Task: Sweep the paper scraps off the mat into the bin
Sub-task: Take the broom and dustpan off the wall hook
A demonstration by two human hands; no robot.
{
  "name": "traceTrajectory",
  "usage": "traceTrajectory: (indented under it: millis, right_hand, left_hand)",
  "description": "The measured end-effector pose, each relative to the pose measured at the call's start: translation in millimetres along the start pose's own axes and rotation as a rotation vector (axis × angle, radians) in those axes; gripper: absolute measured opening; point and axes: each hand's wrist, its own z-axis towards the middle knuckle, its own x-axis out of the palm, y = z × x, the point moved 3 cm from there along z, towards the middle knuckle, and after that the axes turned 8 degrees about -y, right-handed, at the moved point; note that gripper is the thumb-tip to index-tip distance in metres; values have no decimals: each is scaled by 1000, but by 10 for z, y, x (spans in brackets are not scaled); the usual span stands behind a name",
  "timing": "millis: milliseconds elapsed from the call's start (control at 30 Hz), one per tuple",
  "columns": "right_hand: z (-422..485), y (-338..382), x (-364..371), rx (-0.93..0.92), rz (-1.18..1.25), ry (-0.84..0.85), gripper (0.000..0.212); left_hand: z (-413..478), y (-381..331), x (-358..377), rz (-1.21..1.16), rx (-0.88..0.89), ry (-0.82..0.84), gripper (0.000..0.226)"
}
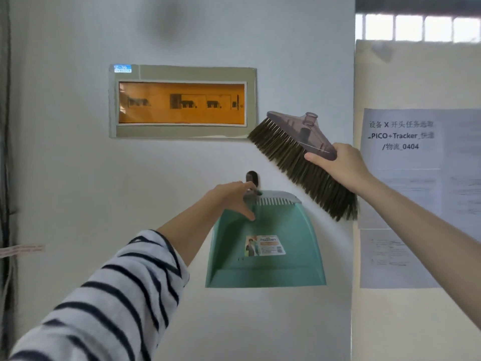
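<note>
Both hands fetching tools: right hand grips handleless broom head, left hand fingers closing on wall-hung teal dustpan at its hook to unhook it. Scraps, mat, bin not visible.

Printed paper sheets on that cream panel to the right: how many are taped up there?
2. A large printed paper sheet with bold text sits behind the raised right arm; a smaller printed paper sheet hangs directly beneath it. More may lie beyond the picture's right edge.
</note>
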Motion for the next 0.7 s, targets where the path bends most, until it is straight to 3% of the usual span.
traceTrajectory:
  millis: [167, 467, 633, 700]
  right_hand:
    - [-42, -353, -50, 63, 5, -11, 57]
    - [-157, -659, 14, 132, 80, -54, 57]
    - [-145, -549, 34, 138, 128, -94, 45]
    - [-158, -484, 28, 137, 149, -101, 39]
  left_hand:
    - [277, -2, 120, -66, 50, -4, 74]
    - [374, 7, 89, -186, 84, -170, 44]
    - [273, 14, -24, -239, 45, -207, 62]
    - [185, 27, -32, -195, 33, -179, 60]
